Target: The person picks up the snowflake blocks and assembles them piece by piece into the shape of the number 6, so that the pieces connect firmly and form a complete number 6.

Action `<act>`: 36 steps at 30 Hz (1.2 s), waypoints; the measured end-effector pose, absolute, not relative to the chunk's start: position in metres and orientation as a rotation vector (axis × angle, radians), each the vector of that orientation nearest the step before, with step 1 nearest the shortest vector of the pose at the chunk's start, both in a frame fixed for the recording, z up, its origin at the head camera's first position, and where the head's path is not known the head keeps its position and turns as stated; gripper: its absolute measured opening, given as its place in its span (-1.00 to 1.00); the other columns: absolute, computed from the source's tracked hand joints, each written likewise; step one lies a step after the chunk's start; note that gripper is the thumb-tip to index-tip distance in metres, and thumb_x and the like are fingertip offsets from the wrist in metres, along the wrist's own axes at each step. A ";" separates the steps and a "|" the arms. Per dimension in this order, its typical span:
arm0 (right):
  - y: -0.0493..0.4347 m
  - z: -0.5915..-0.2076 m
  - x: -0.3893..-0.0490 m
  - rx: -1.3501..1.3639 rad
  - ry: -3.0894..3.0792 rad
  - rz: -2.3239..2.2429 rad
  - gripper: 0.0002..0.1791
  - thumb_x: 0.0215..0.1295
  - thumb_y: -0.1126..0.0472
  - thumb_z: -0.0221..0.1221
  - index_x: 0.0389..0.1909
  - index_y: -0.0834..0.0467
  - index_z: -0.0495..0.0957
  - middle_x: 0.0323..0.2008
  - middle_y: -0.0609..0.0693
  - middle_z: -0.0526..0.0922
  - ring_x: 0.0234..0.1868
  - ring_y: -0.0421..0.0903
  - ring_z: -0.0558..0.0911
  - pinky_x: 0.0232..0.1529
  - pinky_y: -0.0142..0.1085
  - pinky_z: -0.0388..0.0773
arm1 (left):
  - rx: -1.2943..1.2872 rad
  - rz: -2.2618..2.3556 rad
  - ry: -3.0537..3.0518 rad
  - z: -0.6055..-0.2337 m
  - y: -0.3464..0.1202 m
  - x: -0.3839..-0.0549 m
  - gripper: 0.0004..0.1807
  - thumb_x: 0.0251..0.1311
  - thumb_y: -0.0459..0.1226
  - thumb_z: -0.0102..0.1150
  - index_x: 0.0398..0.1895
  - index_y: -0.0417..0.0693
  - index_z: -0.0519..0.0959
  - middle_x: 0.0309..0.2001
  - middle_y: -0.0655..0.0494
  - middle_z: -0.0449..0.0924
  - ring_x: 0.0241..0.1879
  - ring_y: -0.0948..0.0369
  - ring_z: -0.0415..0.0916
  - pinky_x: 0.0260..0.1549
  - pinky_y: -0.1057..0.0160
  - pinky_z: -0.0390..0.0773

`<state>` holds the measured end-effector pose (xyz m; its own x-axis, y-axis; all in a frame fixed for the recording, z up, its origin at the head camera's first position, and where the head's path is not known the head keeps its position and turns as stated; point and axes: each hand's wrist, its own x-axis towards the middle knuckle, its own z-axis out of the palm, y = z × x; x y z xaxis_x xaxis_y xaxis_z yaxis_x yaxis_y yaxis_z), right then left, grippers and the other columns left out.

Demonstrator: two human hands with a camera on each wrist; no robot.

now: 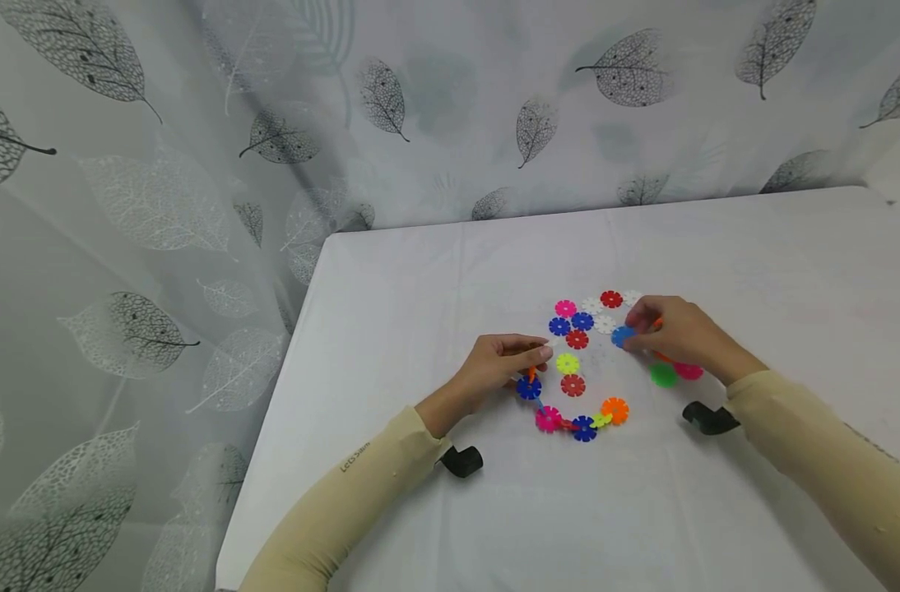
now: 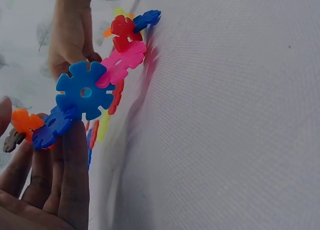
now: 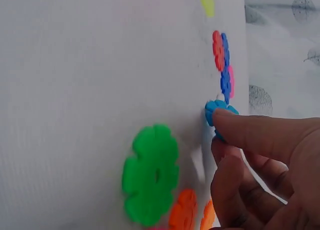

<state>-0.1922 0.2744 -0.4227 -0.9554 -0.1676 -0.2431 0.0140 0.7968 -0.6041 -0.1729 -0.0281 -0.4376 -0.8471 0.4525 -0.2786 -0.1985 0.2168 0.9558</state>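
Note:
My left hand [image 1: 498,362] grips one end of a chain of interlocking plastic flower discs [image 1: 549,419]. In the left wrist view, dark blue [image 2: 52,127] and orange discs [image 2: 26,122] lie against its fingers, with a light blue disc [image 2: 85,91] further along. The chain curves over the table to an orange disc [image 1: 614,409] at its far end. To the right, my right hand [image 1: 675,329] pinches a loose light blue disc [image 1: 622,335] between thumb and fingers; the right wrist view shows that disc [image 3: 217,110] partly covered by the thumb.
Loose blue, pink, red [image 1: 611,299] and white discs [image 1: 605,325] lie between and beyond the hands. Yellow [image 1: 568,363] and red discs [image 1: 572,385] lie inside the chain's curve. Green [image 1: 663,376] and pink discs [image 1: 688,372] are below the right hand. A leaf-print curtain [image 1: 450,107] hangs behind the white table [image 1: 391,288].

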 end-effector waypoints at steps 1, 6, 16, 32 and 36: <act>0.273 -0.423 -0.192 -0.125 2.700 -0.938 -0.54 0.16 0.10 0.47 -0.03 0.23 0.55 -0.18 0.13 0.60 -0.10 0.14 0.55 -0.26 -0.19 0.64 | 0.234 1.679 1.986 -0.438 -0.028 -0.173 -0.63 0.32 -0.03 0.32 0.12 0.09 0.70 -0.16 0.18 0.76 0.00 0.15 0.64 -0.27 0.24 0.55; 0.260 -0.423 -0.187 -0.206 2.628 -1.145 -0.60 0.23 0.08 0.44 0.00 0.19 0.61 -0.25 0.04 0.68 -0.28 -0.01 0.67 -0.29 -0.27 0.64 | 0.224 1.685 1.988 -0.438 -0.027 -0.173 -0.62 0.31 -0.04 0.33 0.13 0.07 0.70 -0.11 0.11 0.76 0.00 0.15 0.65 -0.23 0.22 0.57; 0.232 -0.414 -0.177 -0.304 2.547 -1.441 -0.56 0.34 0.05 0.35 0.11 0.21 0.59 -0.22 0.13 0.76 -0.28 -0.08 0.76 -0.06 -0.37 0.60 | 0.226 1.690 1.991 -0.438 -0.028 -0.173 -0.59 0.31 -0.03 0.33 0.15 0.05 0.69 -0.10 0.09 0.76 0.00 0.13 0.65 -0.23 0.20 0.61; 0.217 -0.411 -0.168 -0.238 2.460 -1.554 -0.54 0.33 -0.01 0.35 0.07 0.22 0.57 -0.25 0.14 0.77 -0.26 -0.05 0.78 0.14 0.11 0.55 | 0.268 1.685 1.994 -0.439 -0.028 -0.172 -0.65 0.33 -0.04 0.31 0.12 0.13 0.71 -0.10 0.08 0.76 -0.02 0.15 0.65 -0.28 0.24 0.57; 0.213 -0.411 -0.166 -0.226 2.428 -1.573 -0.54 0.33 -0.01 0.34 0.06 0.22 0.55 -0.27 0.10 0.78 -0.25 -0.04 0.78 0.17 0.14 0.52 | 0.287 1.689 2.009 -0.439 -0.029 -0.172 -0.65 0.34 -0.05 0.30 0.12 0.10 0.71 -0.15 0.15 0.76 -0.05 0.18 0.66 -0.25 0.23 0.59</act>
